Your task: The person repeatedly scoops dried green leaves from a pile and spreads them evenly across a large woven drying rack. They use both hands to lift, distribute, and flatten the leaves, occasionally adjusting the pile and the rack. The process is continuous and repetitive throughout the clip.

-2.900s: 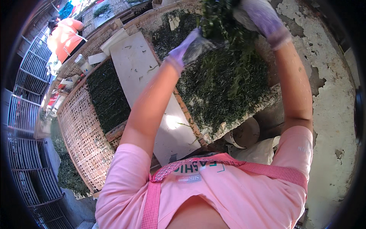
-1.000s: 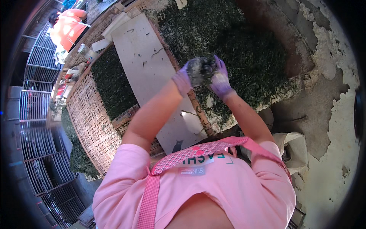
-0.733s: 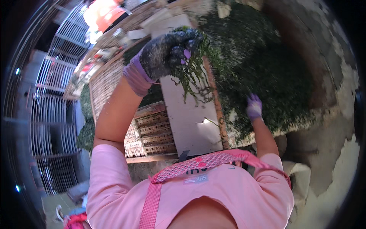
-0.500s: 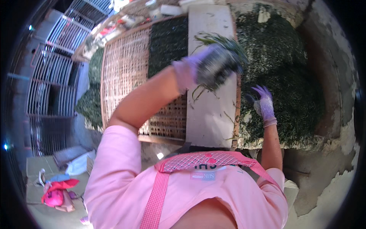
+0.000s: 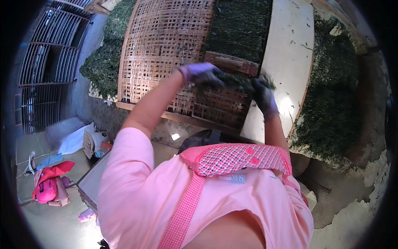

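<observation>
A bunch of dark green leafy strands (image 5: 238,82), blurred by motion, stretches between my two gloved hands above a woven slatted tray (image 5: 159,54). My left hand (image 5: 203,74), in a purple and dark glove, is closed on the left end of the bunch. The other end is gripped by my right hand (image 5: 264,96), gloved the same way, at the edge of a pale board (image 5: 286,62). Just beyond the hands a wooden bar (image 5: 232,63) lies across the tray. Past it spreads a dark green layer of strands (image 5: 236,31).
A big heap of green strands (image 5: 331,87) lies right of the board, and another heap (image 5: 101,68) lies left of the tray. Metal racks (image 5: 52,62) stand at far left. A red and pink bundle (image 5: 47,189) rests on the floor at lower left.
My left hand has swung from over the board leftward to the tray with the strands. My right hand has left the right heap and taken the bunch's other end. The view has shifted left.
</observation>
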Available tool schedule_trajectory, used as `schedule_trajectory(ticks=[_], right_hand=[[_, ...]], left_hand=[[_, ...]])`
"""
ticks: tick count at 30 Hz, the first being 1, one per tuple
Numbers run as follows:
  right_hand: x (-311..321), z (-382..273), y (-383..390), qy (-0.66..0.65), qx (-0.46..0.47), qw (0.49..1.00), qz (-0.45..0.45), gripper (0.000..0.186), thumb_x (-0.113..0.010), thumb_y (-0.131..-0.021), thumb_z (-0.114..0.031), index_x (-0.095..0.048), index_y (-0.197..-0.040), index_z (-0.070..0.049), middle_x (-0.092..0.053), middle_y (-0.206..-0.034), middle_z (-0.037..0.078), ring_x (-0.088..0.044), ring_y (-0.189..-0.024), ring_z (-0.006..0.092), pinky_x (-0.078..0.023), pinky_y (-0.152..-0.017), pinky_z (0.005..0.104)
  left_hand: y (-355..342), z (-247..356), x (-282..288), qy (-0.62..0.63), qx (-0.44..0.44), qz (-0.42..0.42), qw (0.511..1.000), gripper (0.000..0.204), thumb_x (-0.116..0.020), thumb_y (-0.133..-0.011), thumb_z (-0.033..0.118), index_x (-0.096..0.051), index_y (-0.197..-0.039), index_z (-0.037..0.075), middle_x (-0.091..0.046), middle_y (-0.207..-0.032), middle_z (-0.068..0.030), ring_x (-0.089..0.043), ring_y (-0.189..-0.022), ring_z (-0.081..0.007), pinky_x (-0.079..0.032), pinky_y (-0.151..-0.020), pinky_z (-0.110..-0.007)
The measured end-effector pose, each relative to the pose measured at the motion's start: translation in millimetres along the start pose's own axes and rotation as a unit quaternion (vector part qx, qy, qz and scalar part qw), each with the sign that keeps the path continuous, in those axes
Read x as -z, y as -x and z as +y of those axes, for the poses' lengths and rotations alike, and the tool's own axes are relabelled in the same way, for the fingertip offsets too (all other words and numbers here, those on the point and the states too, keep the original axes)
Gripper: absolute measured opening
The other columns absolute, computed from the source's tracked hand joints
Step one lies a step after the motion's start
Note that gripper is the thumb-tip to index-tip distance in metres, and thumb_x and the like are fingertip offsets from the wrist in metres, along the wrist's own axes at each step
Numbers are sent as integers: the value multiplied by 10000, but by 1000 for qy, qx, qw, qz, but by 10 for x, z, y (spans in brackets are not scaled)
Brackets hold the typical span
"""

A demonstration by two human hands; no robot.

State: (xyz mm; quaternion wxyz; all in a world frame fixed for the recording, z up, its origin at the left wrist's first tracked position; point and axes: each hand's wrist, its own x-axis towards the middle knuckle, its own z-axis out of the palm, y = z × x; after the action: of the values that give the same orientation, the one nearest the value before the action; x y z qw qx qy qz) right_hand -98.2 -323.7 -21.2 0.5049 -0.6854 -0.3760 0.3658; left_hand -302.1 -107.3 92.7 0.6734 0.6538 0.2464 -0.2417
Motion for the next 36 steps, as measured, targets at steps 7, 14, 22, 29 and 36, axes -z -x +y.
schedule_trajectory(ticks=[7,14,22,29,36], right_hand=[[-879,134,-462,302,-95,928,194,190,-674,-826,-192,-691,-1007,-137,-685,-917,166,-650,-807,354,-514,-713,448],[-231,13,6,136,-6,930,342,232,-628,-831,-188,-695,-1031,-92,-718,-940,115,-689,-863,254,-522,-809,339],[886,-109,291,-272,-333,898,94,285,-548,-932,-268,-650,-1132,-92,-708,-918,80,-649,-715,139,-458,-517,236],[1667,24,116,-130,-159,914,349,211,-598,-925,-112,-643,-1123,-55,-668,-861,52,-625,-706,89,-468,-532,245],[3654,916,-2216,290,-187,745,571,699,-681,-791,-530,-519,-1306,-86,-586,-1270,196,-549,-1173,377,-431,-980,454]], left_hand=[[-392,-1292,633,-466,49,470,748,815,-447,-912,552,-123,-1532,134,-189,-1583,-100,-230,-1431,-302,-207,-1129,-500],[-963,-1486,7,-458,36,581,672,714,-464,-917,452,-240,-1504,113,-311,-1523,-104,-271,-1402,-331,-172,-1133,-524],[-859,-747,-538,-405,-336,518,674,495,-570,-862,378,-544,-1294,136,-485,-1365,-131,-455,-1240,-339,-347,-1049,-458],[-1915,-484,-890,-282,-230,399,842,183,-648,-819,316,-718,-919,178,-689,-832,-123,-651,-738,-324,-504,-662,-455],[-1801,-328,-983,-350,-217,424,806,169,-648,-828,297,-682,-728,165,-647,-683,-108,-615,-597,-319,-492,-555,-406]])
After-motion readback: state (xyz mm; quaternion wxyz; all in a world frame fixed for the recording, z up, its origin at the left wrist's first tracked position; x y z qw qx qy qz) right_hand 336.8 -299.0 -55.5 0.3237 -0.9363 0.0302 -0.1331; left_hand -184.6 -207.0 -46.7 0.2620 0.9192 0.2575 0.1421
